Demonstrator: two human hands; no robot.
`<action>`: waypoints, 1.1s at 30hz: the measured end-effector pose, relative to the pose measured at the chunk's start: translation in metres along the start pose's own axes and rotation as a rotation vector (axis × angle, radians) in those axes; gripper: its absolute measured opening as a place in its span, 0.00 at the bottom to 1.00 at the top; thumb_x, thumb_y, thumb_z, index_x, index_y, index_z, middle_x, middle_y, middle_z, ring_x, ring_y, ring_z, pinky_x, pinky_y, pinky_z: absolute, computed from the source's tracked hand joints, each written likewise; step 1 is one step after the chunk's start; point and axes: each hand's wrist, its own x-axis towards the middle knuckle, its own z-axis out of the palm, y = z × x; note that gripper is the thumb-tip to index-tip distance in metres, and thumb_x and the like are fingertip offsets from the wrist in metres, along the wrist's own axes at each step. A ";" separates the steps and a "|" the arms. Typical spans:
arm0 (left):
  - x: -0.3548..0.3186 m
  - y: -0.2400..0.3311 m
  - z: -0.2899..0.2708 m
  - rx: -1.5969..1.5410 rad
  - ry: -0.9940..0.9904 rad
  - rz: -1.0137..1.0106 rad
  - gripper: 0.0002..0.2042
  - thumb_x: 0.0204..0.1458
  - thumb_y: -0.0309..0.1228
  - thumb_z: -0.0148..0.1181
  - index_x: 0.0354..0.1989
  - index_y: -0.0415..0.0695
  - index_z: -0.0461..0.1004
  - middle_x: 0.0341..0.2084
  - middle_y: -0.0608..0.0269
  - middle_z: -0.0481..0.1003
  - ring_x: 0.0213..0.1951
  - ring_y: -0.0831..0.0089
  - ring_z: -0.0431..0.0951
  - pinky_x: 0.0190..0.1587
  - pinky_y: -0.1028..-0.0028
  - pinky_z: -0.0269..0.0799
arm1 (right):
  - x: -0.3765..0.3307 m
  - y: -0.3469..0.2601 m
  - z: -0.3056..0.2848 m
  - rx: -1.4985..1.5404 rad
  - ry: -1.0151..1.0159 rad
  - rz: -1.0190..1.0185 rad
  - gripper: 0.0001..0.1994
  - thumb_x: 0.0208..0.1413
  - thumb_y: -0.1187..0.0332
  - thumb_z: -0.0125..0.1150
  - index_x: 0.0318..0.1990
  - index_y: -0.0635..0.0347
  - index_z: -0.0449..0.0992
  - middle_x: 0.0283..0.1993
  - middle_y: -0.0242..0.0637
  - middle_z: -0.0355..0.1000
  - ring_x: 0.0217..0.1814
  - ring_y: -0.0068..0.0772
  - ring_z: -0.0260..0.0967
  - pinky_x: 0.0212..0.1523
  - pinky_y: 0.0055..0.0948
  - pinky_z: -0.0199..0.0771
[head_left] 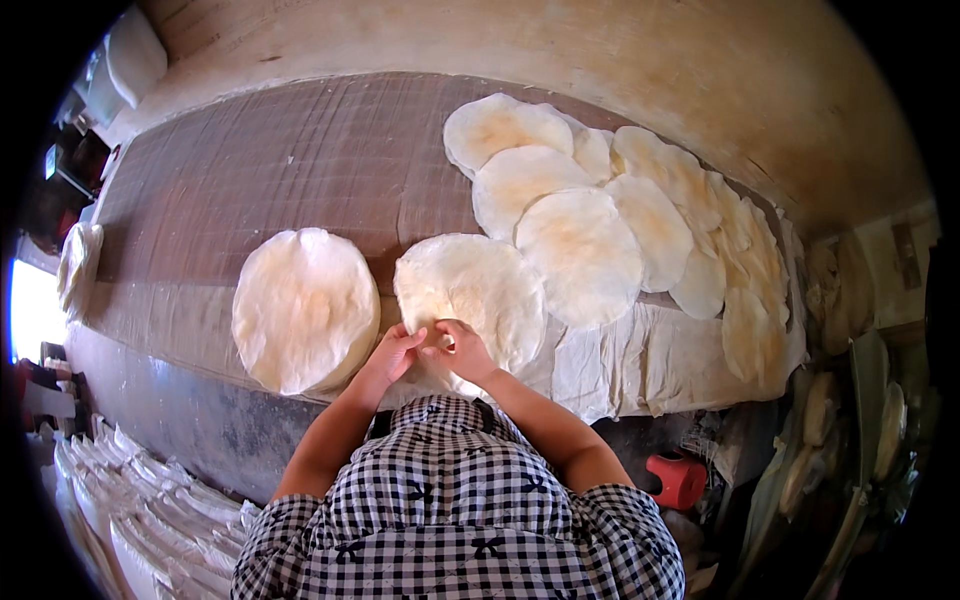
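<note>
In front of me on the table lies a pile of thin, round, pale flatbreads. My left hand is at the near left rim of this pile, thumb and fingertips drawn together; whether an edge lies between them is too small to tell. Close beside it, my right hand rests over the near rim with thumb and forefinger curled into a ring, pinching at the top sheet's edge. To the left of my hands stands a taller, neat stack of the same round flatbreads, its top slightly browned in the middle.
Many single flatbreads overlap across the table's right side. A brown cloth covers the table. Folded white sheets are piled at lower left. A red object sits below the table's right edge, near upright boards.
</note>
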 end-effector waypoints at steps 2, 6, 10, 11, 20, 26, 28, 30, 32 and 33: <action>-0.002 0.004 0.011 0.038 -0.030 0.004 0.14 0.49 0.25 0.58 0.44 0.39 0.69 0.41 0.63 0.72 0.43 0.73 0.72 0.45 0.72 0.68 | -0.001 -0.005 -0.007 -0.066 0.034 -0.060 0.31 0.40 0.53 0.67 0.48 0.66 0.65 0.49 0.48 0.64 0.46 0.41 0.66 0.38 0.31 0.74; -0.001 0.009 0.017 0.059 -0.108 -0.025 0.16 0.48 0.25 0.59 0.46 0.39 0.67 0.41 0.64 0.71 0.43 0.72 0.71 0.45 0.73 0.68 | 0.000 -0.005 -0.013 -0.129 0.057 -0.112 0.37 0.37 0.50 0.68 0.51 0.66 0.63 0.47 0.48 0.65 0.46 0.43 0.65 0.42 0.34 0.72; 0.000 0.010 0.023 0.128 -0.096 -0.058 0.17 0.48 0.24 0.58 0.47 0.39 0.66 0.40 0.64 0.71 0.44 0.73 0.71 0.46 0.72 0.68 | -0.002 -0.011 -0.020 -0.143 0.034 -0.103 0.33 0.40 0.55 0.65 0.52 0.66 0.62 0.48 0.51 0.66 0.49 0.47 0.65 0.46 0.36 0.68; 0.001 0.008 0.025 0.166 -0.068 -0.053 0.17 0.48 0.24 0.57 0.48 0.39 0.66 0.40 0.63 0.71 0.43 0.73 0.71 0.46 0.72 0.68 | -0.003 -0.011 -0.023 -0.081 0.010 -0.054 0.31 0.41 0.58 0.63 0.52 0.66 0.62 0.48 0.52 0.66 0.50 0.49 0.64 0.49 0.37 0.66; 0.024 -0.019 0.046 0.712 0.376 0.111 0.13 0.48 0.22 0.56 0.42 0.37 0.67 0.35 0.59 0.72 0.37 0.75 0.72 0.40 0.74 0.69 | 0.006 0.011 -0.038 -0.338 0.103 0.018 0.17 0.44 0.73 0.53 0.45 0.63 0.67 0.30 0.50 0.72 0.31 0.47 0.72 0.30 0.37 0.71; 0.032 0.007 -0.007 0.633 0.561 0.154 0.08 0.46 0.22 0.57 0.34 0.36 0.67 0.31 0.59 0.73 0.33 0.73 0.72 0.35 0.74 0.69 | 0.025 0.027 -0.181 0.343 0.169 0.465 0.07 0.48 0.79 0.52 0.36 0.67 0.71 0.27 0.39 0.72 0.26 0.29 0.71 0.26 0.29 0.71; 0.046 0.006 -0.025 0.731 0.600 0.163 0.07 0.46 0.21 0.57 0.33 0.37 0.67 0.30 0.59 0.72 0.33 0.73 0.71 0.35 0.74 0.68 | 0.015 0.047 -0.232 0.402 0.241 0.454 0.09 0.47 0.82 0.51 0.37 0.68 0.71 0.29 0.38 0.72 0.26 0.30 0.71 0.25 0.30 0.72; 0.049 0.005 -0.025 0.765 0.594 0.135 0.09 0.47 0.23 0.56 0.35 0.37 0.66 0.30 0.58 0.72 0.32 0.72 0.70 0.34 0.72 0.67 | 0.000 0.041 -0.274 0.475 0.271 0.508 0.11 0.46 0.84 0.50 0.40 0.69 0.69 0.30 0.40 0.71 0.26 0.33 0.71 0.25 0.34 0.74; 0.062 -0.003 -0.039 0.778 0.583 0.131 0.09 0.46 0.22 0.56 0.35 0.36 0.65 0.30 0.58 0.72 0.33 0.71 0.70 0.34 0.71 0.67 | -0.016 0.040 -0.308 0.521 0.281 0.572 0.12 0.47 0.84 0.49 0.41 0.70 0.69 0.31 0.41 0.71 0.27 0.36 0.71 0.25 0.37 0.75; 0.066 -0.006 -0.036 0.807 0.587 0.124 0.09 0.45 0.22 0.57 0.34 0.36 0.66 0.30 0.57 0.72 0.33 0.71 0.71 0.35 0.71 0.67 | -0.025 0.044 -0.324 0.516 0.292 0.601 0.12 0.47 0.84 0.49 0.41 0.70 0.69 0.31 0.41 0.71 0.27 0.37 0.72 0.25 0.38 0.76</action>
